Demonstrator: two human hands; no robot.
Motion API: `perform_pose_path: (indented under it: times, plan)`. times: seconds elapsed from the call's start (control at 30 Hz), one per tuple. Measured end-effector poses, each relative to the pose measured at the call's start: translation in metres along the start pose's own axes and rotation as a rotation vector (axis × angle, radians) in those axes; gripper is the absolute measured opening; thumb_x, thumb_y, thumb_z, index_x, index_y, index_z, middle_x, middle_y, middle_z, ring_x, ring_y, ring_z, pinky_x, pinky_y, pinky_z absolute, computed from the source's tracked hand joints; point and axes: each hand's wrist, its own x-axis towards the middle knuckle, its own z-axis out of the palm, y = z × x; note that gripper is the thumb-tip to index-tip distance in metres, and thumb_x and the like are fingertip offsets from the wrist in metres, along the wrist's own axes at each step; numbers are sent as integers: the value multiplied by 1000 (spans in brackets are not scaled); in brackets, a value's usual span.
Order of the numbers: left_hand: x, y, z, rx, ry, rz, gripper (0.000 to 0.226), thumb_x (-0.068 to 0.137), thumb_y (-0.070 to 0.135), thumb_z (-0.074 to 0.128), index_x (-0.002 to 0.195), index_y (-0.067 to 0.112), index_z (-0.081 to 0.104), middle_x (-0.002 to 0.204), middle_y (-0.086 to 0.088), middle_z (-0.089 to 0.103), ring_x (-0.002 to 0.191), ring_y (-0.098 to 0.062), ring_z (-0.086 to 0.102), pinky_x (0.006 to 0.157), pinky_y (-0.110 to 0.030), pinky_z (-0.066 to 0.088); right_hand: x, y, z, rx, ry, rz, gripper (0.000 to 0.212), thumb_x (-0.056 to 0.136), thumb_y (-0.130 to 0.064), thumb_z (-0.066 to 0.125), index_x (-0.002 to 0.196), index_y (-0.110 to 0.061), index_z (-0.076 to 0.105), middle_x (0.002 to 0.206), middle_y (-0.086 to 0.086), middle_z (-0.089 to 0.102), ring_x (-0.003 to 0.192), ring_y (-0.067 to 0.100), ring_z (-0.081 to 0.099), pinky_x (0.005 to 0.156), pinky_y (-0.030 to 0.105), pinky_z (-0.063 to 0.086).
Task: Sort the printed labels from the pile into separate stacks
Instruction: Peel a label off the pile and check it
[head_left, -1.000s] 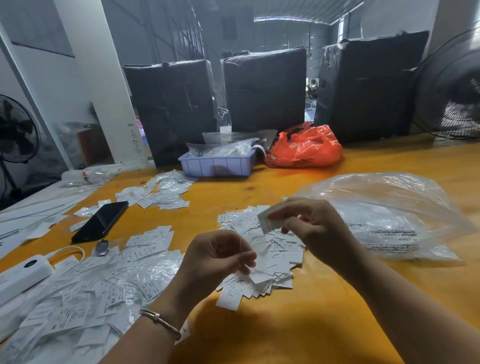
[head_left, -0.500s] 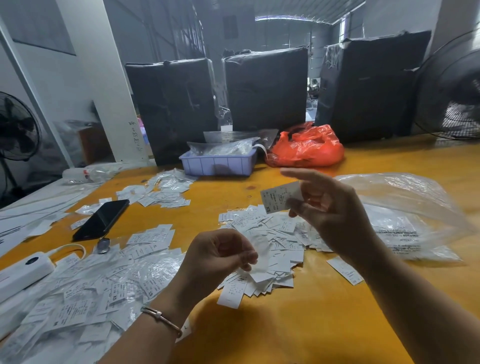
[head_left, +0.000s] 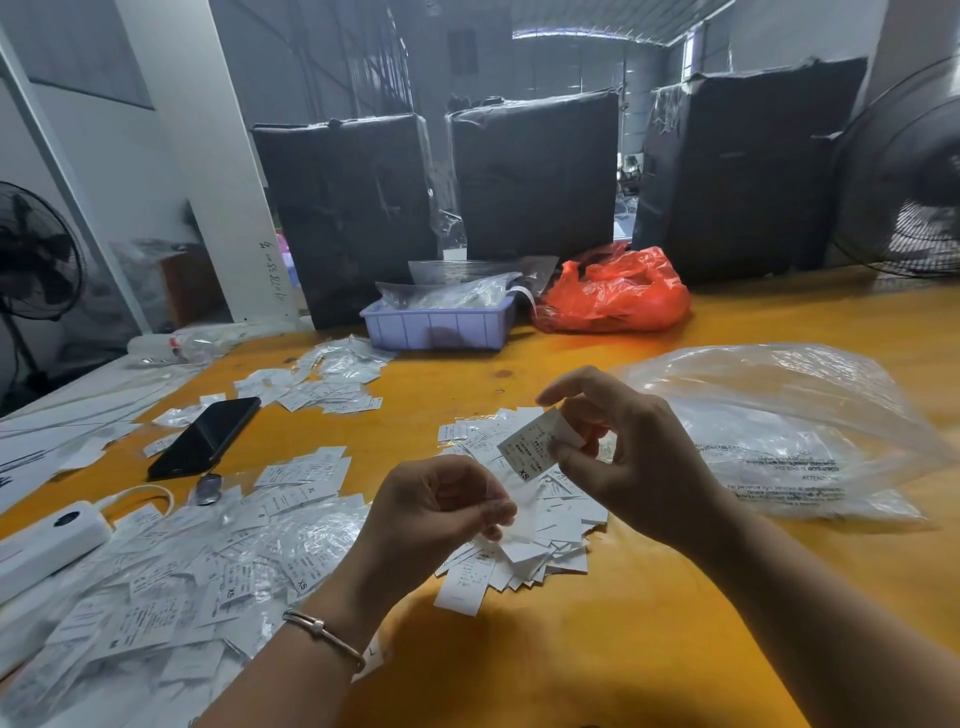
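The right hand (head_left: 631, 462) pinched a single white label (head_left: 531, 448) by its right end between thumb and fingers, the index finger arched above it and not touching; the label was tilted, its printed face toward the camera, with "XS" readable at its lower corner. Just below and left of that pinch, the left hand (head_left: 436, 506) was curled, its fingertips closed on a small translucent scrap (head_left: 517, 519) whose nature could not be made out. A thin bracelet (head_left: 324, 631) sat on the left wrist.

Directly beneath both hands lay the pile of labels (head_left: 540, 545), fanned loosely on the yellow table (head_left: 597, 649). Left of the left hand spread a wide heap of labels in clear sleeves (head_left: 197, 561), and farther left a white power bank (head_left: 49, 540) with its cable. Beyond that heap, up and to the left of the held label, a black phone (head_left: 208, 436) lay flat, with another small stack of labels (head_left: 322, 382) behind it. Right of the right hand rested a large clear plastic bag (head_left: 779, 431). Far beyond the grip stood a lilac tray (head_left: 436, 327) and a red plastic bag (head_left: 618, 293)
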Motion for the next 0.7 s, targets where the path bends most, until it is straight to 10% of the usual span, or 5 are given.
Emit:
perform_pose_path:
  times: [0.53, 0.7]
  plan:
    - [0, 0, 3, -7, -78, -59, 15, 78, 10, 74, 87, -2, 74, 77, -10, 75, 66, -22, 72, 61, -23, 55, -1, 8, 6, -159, -314, -14, 15, 83, -3, 62, 87, -17, 68, 74, -7, 64, 65, 13, 56, 59, 33, 47]
    - [1, 1, 1, -35, -33, -101, 10, 81, 11, 71, 87, 3, 73, 80, -7, 76, 66, -19, 72, 59, -19, 53, 1, 13, 4, -16, -65, 96, 17, 77, -1, 75, 90, -11, 73, 73, -7, 68, 62, 3, 58, 56, 12, 42]
